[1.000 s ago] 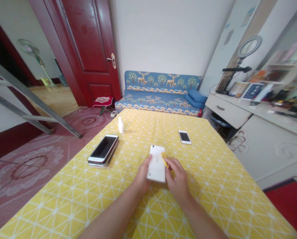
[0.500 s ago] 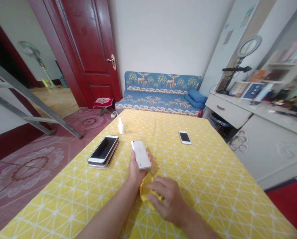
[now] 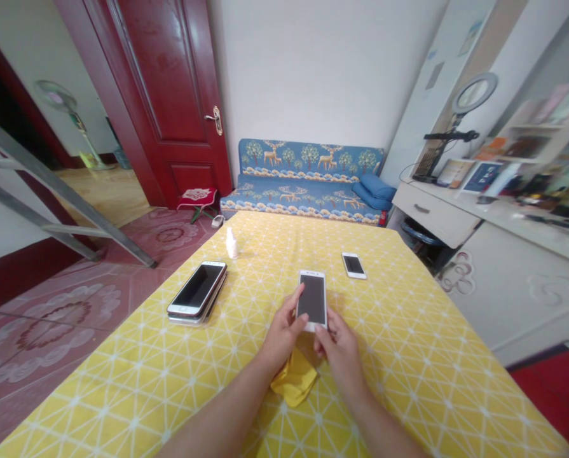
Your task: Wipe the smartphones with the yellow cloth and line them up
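The left hand [image 3: 283, 327] and right hand [image 3: 342, 346] both gripped a white smartphone [image 3: 313, 296], screen up, just beyond a crumpled yellow cloth [image 3: 295, 380]; a smartphone stack [image 3: 198, 289] lay beyond the cloth to its left.

light: bright, even | door [image 3: 172, 95]: glossy sheen | shadows: soft | edges: stretched, blurry

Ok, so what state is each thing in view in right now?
White rectangular phone: held by left hand and right hand, face up, screen dark
Soft yellow cloth: crumpled near left hand, can't tell if gripped
Phone stack with white-framed top: top screen dark, facing up
Small white phone: lying flat, screen dark
Small white plastic bottle: upright
Dark-red panelled door: open
Round grey ring light: looks unlit
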`<state>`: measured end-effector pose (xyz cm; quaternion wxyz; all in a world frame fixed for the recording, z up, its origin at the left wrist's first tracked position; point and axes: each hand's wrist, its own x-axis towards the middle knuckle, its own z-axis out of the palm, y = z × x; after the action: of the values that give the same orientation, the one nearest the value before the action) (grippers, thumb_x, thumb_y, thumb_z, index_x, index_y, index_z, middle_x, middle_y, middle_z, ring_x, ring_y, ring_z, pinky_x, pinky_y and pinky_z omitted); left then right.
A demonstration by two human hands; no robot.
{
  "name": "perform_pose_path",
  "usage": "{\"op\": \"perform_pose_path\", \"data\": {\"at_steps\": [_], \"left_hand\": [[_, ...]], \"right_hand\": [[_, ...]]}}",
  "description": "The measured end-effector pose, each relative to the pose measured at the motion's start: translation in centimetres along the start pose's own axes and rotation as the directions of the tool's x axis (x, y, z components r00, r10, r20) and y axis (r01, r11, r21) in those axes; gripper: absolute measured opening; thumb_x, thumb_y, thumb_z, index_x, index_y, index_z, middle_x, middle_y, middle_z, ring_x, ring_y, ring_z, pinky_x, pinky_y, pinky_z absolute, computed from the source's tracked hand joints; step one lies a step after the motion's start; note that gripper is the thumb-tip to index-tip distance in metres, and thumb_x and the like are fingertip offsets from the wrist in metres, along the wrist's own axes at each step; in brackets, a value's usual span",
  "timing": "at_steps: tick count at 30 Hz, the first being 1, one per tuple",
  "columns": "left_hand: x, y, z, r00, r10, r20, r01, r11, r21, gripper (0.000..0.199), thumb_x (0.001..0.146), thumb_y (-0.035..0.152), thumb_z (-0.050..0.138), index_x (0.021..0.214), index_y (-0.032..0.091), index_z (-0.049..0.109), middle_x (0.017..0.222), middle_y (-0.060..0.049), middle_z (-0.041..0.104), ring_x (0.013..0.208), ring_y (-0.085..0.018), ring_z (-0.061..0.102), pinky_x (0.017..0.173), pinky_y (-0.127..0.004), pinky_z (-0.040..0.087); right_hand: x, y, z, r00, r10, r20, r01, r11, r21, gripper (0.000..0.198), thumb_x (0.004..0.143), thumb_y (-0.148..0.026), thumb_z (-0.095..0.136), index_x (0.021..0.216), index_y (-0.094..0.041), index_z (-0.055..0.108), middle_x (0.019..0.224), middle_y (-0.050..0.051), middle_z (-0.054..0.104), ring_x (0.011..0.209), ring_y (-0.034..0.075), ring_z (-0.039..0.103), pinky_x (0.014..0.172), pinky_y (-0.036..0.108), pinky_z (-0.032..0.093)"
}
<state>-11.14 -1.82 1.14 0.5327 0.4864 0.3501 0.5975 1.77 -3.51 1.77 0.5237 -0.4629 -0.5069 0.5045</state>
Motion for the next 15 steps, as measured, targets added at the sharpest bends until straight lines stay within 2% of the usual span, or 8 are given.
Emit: {"op": "perform_pose_path", "data": {"at_steps": [3,6,7,10,13,15], "left_hand": [[0.1,-0.2,-0.4,1.000,-0.008,0.003,0.008,0.997,0.073,0.059,0.082,0.034,0.062,0.138,0.026,0.046,0.130,-0.008,0.056,0.117,-0.024,0.052,0.101,-0.039,0.039],[0.3,-0.6,-0.8,0.999,-0.045,-0.010,0.046,0.988,0.146,0.058,0.081,0.036,0.063,0.135,0.023,0.050,0.117,-0.010,0.061,0.110,-0.023,0.055,0.099,-0.039,0.040],[0.3,-0.8,-0.8,0.998,-0.057,-0.004,0.057,0.986,0.157,0.057,0.081,0.036,0.063,0.134,0.021,0.050,0.115,-0.010,0.062,0.108,-0.023,0.056,0.099,-0.039,0.040],[0.4,-1.3,-0.7,0.998,-0.061,0.029,0.055,0.981,0.187,0.054,0.082,0.034,0.061,0.132,0.019,0.052,0.109,-0.010,0.063,0.103,-0.021,0.058,0.098,-0.038,0.041],[0.4,-1.7,-0.5,0.997,-0.043,0.058,0.028,0.968,0.248,0.051,0.083,0.030,0.059,0.131,0.018,0.053,0.104,-0.008,0.064,0.096,-0.019,0.059,0.093,-0.036,0.044],[0.5,-1.9,-0.5,0.997,-0.043,0.064,0.022,0.954,0.298,0.048,0.084,0.029,0.057,0.131,0.018,0.053,0.101,-0.008,0.065,0.093,-0.018,0.060,0.090,-0.034,0.046]], "right_hand": [[1.6,0.1,-2.0,0.992,0.012,-0.129,0.001,0.995,0.104,0.048,0.075,-0.037,0.065,0.116,-0.014,0.058,0.055,-0.005,0.052,0.049,0.009,0.045,0.047,0.020,0.037],[4.1,0.8,-5.3,0.952,-0.002,-0.305,0.046,0.989,0.137,0.044,0.068,-0.034,0.069,0.106,-0.013,0.063,0.055,-0.005,0.053,0.050,0.008,0.044,0.048,0.020,0.035],[5.1,1.1,-6.6,0.927,-0.025,-0.374,0.072,0.991,0.113,0.043,0.065,-0.034,0.069,0.103,-0.013,0.064,0.058,-0.004,0.054,0.051,0.008,0.044,0.048,0.020,0.036],[8.6,1.7,-10.4,0.806,-0.112,-0.581,0.112,0.993,-0.035,0.042,0.062,-0.033,0.064,0.099,-0.014,0.064,0.069,-0.001,0.059,0.053,0.008,0.048,0.053,0.023,0.042],[12.4,1.9,-13.5,0.735,-0.138,-0.664,0.077,0.990,-0.120,0.041,0.064,-0.029,0.057,0.102,-0.013,0.061,0.072,-0.001,0.058,0.054,0.009,0.049,0.054,0.024,0.043],[14.7,1.9,-14.8,0.712,-0.158,-0.684,0.032,0.981,-0.193,0.041,0.065,-0.026,0.054,0.104,-0.012,0.060,0.069,-0.001,0.057,0.055,0.011,0.051,0.054,0.025,0.044]]}}
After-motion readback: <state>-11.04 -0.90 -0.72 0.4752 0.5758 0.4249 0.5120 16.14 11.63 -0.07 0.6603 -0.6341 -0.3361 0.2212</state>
